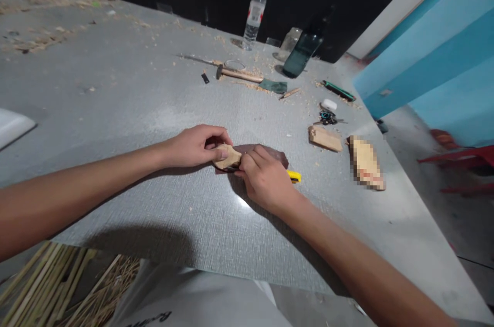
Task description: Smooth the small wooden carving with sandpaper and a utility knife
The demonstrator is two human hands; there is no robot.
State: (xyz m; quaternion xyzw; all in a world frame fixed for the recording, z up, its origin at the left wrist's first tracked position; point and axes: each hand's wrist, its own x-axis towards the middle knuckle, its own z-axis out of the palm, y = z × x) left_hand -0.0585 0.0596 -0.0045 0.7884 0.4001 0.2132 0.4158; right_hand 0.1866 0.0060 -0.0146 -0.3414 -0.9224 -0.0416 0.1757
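Observation:
My left hand [203, 147] pinches a pale, shaped piece of wood [227, 158] between thumb and fingers at the middle of the table. Wrapped round a yellow utility knife [295, 177], my right hand [266, 175] sits against the right end of the wood. The knife's yellow end sticks out behind this hand, and a thin metal edge shows by the wood; most of the handle is hidden. Under the wood and both hands lies a dark brown, flat piece [276, 156], whose material I cannot make out.
Beyond my hands lie a hammer [239, 75], a pencil-like stick [289, 93] and a green cutter [338, 91]. A water bottle [255, 13] and a dark bottle [303, 51] stand behind. To the right are keys [328, 117], a wood block [325, 139] and a partly pixelated wooden piece [366, 162].

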